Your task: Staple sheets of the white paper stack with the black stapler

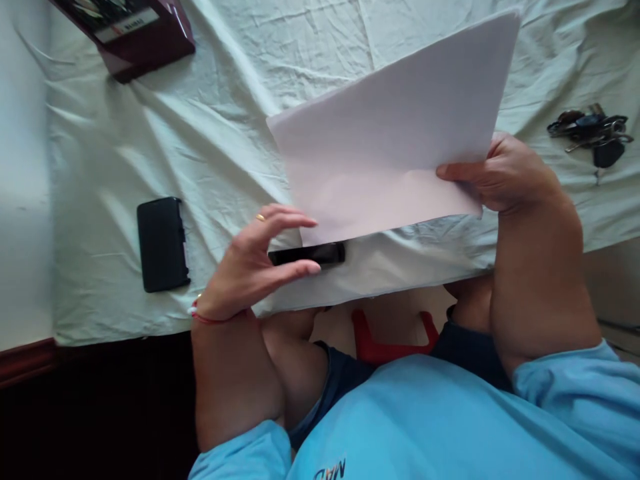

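left hand (255, 263) raised, fingers spread; right hand (505, 175) pinched closed, forearm upright

maroon box (133, 33) cut off by top edge; black bar (320, 254) under the paper sheet (395, 133) half hidden by left hand (255, 260).

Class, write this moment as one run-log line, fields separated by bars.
right hand: holds white paper raised | left hand: open by paper's lower corner | bedsheet: black phone, keys, maroon box

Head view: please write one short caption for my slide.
Right hand holds white paper above a cloth-covered table; left hand open beside it.
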Demonstrator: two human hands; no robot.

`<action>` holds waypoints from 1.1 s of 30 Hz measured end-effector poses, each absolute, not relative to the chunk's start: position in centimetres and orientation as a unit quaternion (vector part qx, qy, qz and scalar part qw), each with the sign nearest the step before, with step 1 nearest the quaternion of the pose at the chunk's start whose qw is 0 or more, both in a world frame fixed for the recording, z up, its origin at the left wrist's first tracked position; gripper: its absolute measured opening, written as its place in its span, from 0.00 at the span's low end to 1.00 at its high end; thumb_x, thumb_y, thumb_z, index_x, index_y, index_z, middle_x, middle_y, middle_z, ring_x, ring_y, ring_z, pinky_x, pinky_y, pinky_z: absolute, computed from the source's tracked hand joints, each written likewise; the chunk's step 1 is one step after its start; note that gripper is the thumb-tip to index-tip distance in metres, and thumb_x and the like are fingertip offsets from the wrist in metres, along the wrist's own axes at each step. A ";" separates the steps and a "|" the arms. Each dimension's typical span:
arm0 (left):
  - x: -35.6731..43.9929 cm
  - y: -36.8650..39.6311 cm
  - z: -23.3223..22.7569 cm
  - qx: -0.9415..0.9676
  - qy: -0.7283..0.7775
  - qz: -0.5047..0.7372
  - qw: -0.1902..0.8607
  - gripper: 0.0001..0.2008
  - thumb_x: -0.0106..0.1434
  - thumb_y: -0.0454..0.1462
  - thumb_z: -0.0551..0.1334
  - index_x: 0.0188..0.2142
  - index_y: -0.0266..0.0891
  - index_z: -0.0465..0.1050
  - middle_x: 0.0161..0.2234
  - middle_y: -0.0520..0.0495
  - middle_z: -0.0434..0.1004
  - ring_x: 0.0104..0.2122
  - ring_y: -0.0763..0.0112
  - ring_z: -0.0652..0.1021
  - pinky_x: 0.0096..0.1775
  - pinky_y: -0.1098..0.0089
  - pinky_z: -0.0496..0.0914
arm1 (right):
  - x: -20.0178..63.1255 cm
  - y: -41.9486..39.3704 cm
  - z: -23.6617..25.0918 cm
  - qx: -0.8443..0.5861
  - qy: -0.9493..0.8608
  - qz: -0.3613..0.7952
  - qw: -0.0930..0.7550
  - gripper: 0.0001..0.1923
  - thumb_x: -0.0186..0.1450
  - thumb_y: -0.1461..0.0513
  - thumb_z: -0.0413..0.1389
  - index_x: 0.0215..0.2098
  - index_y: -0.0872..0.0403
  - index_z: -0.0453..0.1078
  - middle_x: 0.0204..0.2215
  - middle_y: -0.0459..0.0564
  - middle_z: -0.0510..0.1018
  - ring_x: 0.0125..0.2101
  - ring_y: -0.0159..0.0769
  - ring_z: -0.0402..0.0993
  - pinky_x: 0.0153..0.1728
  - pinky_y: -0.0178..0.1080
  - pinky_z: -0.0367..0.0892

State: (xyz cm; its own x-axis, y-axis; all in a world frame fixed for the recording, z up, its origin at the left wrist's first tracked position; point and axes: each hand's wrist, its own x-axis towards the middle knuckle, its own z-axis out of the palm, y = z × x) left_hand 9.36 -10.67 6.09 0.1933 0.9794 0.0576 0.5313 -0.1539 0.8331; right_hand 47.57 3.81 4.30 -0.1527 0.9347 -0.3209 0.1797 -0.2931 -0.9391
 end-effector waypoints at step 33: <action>7.4 -10.3 5.8 0.577 0.644 0.286 0.412 0.18 0.58 0.50 0.84 0.45 0.48 0.92 0.47 0.45 0.91 0.48 0.54 0.86 0.54 0.55 0.79 | 48.4 4.1 4.5 -0.580 -0.505 0.521 0.371 0.11 0.58 0.72 0.73 0.37 0.56 0.82 0.40 0.47 0.89 0.40 0.36 0.85 0.60 0.55 0.85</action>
State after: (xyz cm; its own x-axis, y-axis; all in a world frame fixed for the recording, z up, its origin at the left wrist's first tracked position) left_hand 7.36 -10.33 5.84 0.0063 0.9797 -0.2004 0.5083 0.1695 0.8444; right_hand 48.41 4.06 4.49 -0.0528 0.9719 -0.2296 0.1994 -0.2150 -0.9560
